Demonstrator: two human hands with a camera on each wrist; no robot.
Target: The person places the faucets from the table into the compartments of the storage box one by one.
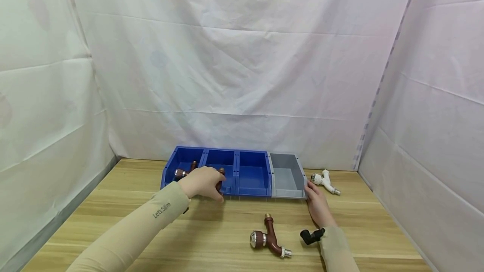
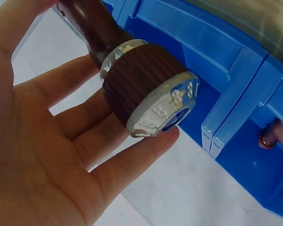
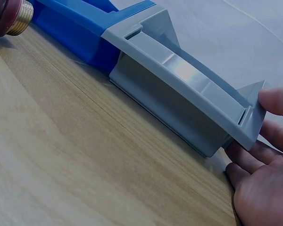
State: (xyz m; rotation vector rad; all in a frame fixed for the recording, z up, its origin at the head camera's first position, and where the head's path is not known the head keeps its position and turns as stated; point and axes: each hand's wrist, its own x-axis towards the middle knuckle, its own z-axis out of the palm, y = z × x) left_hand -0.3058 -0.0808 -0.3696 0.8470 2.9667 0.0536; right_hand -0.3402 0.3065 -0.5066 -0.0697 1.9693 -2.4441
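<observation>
My left hand (image 1: 204, 181) holds a brown faucet (image 2: 139, 77) at the second blue bin (image 1: 219, 153) from the left. In the left wrist view the fingers lie behind its ribbed knob, which has a silver cap. Another brown faucet (image 1: 180, 173) lies in the leftmost blue bin (image 1: 164, 179). At the right end of the row, my right hand (image 1: 318, 205) grips the front corner of the grey bin (image 3: 179, 92), thumb on the side and fingers beneath the lip.
A third blue bin (image 1: 254, 191) adjoins the grey one. To the right of the row lies a white faucet (image 1: 326, 181). One more brown faucet (image 1: 271, 238) rests on the wooden table (image 1: 219, 247) in front. White cloth (image 1: 242, 74) hangs behind and on both sides.
</observation>
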